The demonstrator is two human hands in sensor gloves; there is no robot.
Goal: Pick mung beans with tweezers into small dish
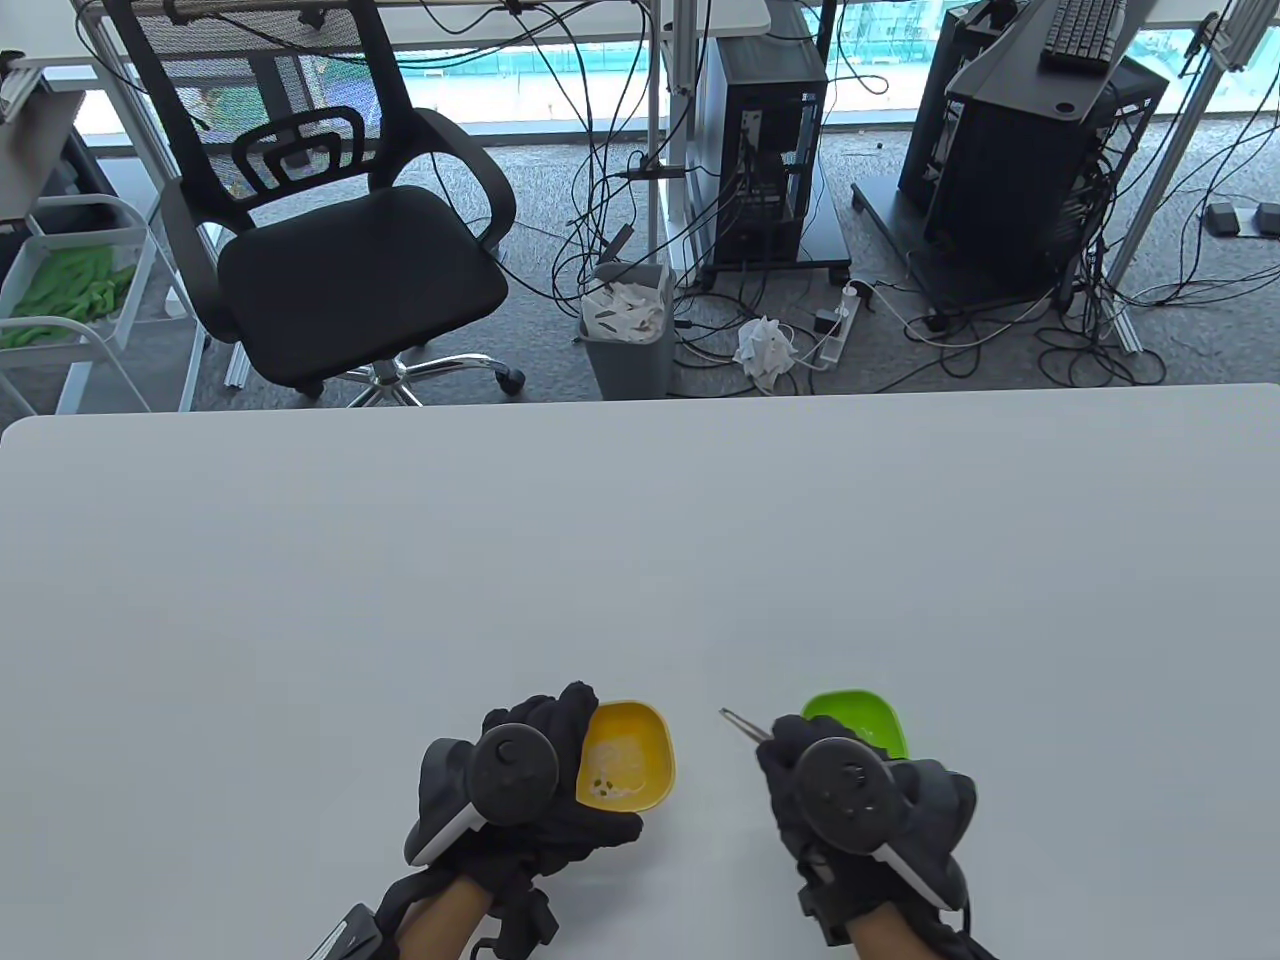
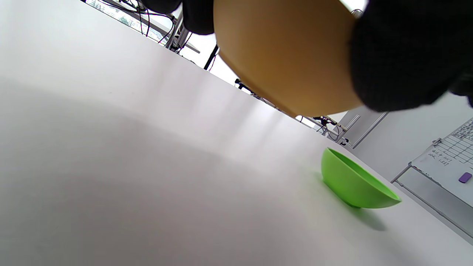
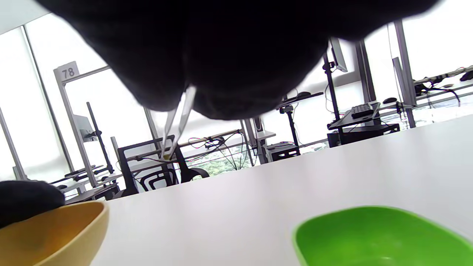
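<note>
My left hand (image 1: 548, 742) grips the left rim of a yellow dish (image 1: 632, 752) that has a few small beans (image 1: 600, 784) inside. In the left wrist view the yellow dish (image 2: 284, 55) is held tilted, clear of the table. My right hand (image 1: 792, 745) holds metal tweezers (image 1: 742, 724) that point up and left, between the two dishes. In the right wrist view the tweezers (image 3: 178, 122) have their tips together on a small pale speck. A green dish (image 1: 858, 718) sits just behind my right hand and also shows in the left wrist view (image 2: 354, 184) and the right wrist view (image 3: 373, 236).
The white table (image 1: 640, 560) stretches far beyond the dishes. Past its far edge stand an office chair (image 1: 340, 230), a grey bin (image 1: 628, 330) and computer towers among cables on the floor.
</note>
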